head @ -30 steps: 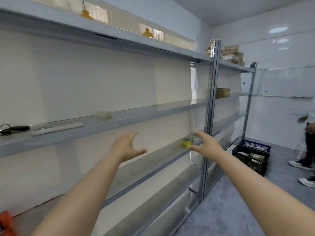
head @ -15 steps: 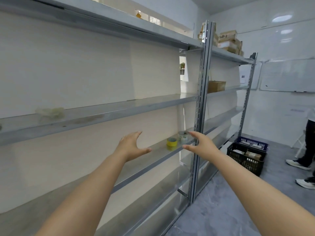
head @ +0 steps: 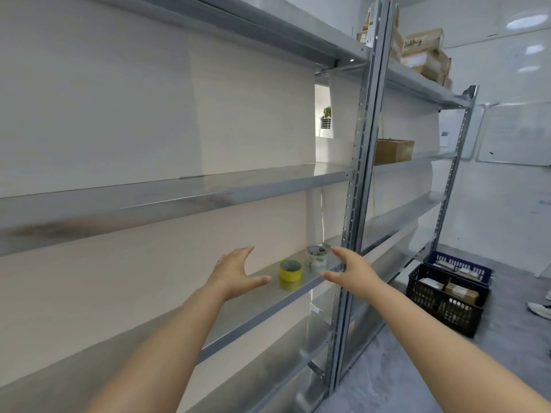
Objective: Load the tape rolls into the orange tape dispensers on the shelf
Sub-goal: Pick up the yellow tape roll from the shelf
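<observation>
Both hands, left hand [head: 235, 271] and right hand [head: 351, 268], are reaching out spread wide and empty toward the grey metal shelf [head: 238, 311], where a yellow tape roll [head: 290, 271] is sitting just left of a clear tape roll [head: 317, 257].

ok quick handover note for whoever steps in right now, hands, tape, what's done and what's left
Left hand: open, empty, short of the yellow tape roll.
Right hand: open, empty, beside the clear tape roll.
Both rolls lie flat on the lower shelf near the upright post.
Done: nothing picked up.
Left: grab the rolls; no orange dispenser is in view, so find them and load.
</observation>
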Demonstrator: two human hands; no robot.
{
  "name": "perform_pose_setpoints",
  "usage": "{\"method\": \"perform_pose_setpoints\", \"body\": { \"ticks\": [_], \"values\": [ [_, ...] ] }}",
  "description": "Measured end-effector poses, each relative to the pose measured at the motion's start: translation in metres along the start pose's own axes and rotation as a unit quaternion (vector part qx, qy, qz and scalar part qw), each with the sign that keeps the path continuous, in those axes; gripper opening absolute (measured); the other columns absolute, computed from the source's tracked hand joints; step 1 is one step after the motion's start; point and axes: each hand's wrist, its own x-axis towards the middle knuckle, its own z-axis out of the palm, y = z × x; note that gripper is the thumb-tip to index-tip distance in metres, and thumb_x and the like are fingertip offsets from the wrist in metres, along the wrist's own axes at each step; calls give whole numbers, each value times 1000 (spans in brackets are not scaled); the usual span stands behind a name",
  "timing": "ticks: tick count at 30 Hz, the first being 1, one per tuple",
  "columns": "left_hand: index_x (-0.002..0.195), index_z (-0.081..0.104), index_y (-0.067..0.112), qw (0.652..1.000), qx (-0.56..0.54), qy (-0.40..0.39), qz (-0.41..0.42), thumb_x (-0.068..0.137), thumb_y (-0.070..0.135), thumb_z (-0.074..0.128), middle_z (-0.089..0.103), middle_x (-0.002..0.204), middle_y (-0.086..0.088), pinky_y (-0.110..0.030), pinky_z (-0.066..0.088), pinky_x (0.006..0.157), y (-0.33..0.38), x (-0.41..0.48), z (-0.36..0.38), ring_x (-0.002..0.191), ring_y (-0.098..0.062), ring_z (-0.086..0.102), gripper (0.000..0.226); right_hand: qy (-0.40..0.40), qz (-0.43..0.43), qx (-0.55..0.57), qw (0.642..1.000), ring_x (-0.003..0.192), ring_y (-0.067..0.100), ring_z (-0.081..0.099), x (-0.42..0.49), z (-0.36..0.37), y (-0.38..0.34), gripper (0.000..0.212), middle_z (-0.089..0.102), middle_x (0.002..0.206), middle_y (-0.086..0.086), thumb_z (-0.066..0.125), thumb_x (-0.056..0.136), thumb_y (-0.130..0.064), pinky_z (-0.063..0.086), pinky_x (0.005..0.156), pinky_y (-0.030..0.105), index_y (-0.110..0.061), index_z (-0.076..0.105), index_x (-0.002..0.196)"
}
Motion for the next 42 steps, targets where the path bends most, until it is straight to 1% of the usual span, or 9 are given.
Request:
{"method": "perform_pose_setpoints", "body": {
  "ticks": [3,7,12,22,26,31,35,39,42],
  "values": [
    [143,28,20,1000,-12,-12,-18,69,56,67,33,151,-1,-41,22,116,-9,42,24,139,-19,30,91,-12,3,-6,1000,126,18,45,49,2,20,73,46,141,2,73,74,-35,33,94,22,-19,38,136],
    [143,29,19,999,-26,-8,-47,70,55,67,35,150,-1,-40,21,116,-18,89,50,138,-18,31,90,-33,7,-2,999,130,18,40,100,12,48,76,42,144,1,72,74,-36,34,104,30,-19,35,139],
    [143,29,20,995,-40,-18,-90,68,56,68,36,150,0,-36,25,115,-27,129,84,137,-19,32,91,-81,7,0,997,134,20,37,154,31,86,78,39,147,2,72,75,-36,32,109,35,-18,34,140],
    [143,28,24,973,-25,-5,-227,68,56,69,33,151,3,-36,22,116,-32,183,163,138,-17,31,92,-236,-53,-31,970,136,21,33,261,72,166,80,36,148,6,71,75,-38,29,113,34,-15,32,140],
    [143,27,25,962,-23,-6,-272,66,58,70,32,152,2,-37,20,117,-34,194,183,139,-17,29,94,-275,-81,-36,957,136,21,34,291,84,185,79,36,148,6,71,77,-36,28,113,33,-12,32,141],
    [143,29,22,946,-39,-10,-322,67,53,72,33,151,0,-28,26,112,-43,200,207,138,-18,32,93,-302,-78,-24,950,136,22,34,307,109,207,79,36,148,9,72,76,-31,25,110,27,-8,31,140],
    [145,24,19,940,-43,-48,-335,71,48,71,28,153,-2,-27,25,112,-55,210,230,139,-19,29,93,-323,-58,-10,945,133,25,37,318,133,221,85,36,148,12,74,74,-30,31,106,29,-7,28,141],
    [147,15,15,935,-79,-82,-334,70,39,76,25,153,-8,-31,29,111,-65,223,253,137,-25,32,101,-337,-46,-31,940,119,29,49,331,156,235,95,47,136,18,78,70,-30,40,97,31,-7,22,143],
    [147,13,13,930,-111,-72,-342,66,34,80,27,153,-10,-33,30,112,-69,234,268,138,-25,31,107,-337,-48,-24,940,122,27,47,337,166,240,99,45,138,14,79,67,-30,37,97,27,-10,21,144]
  ]
}}
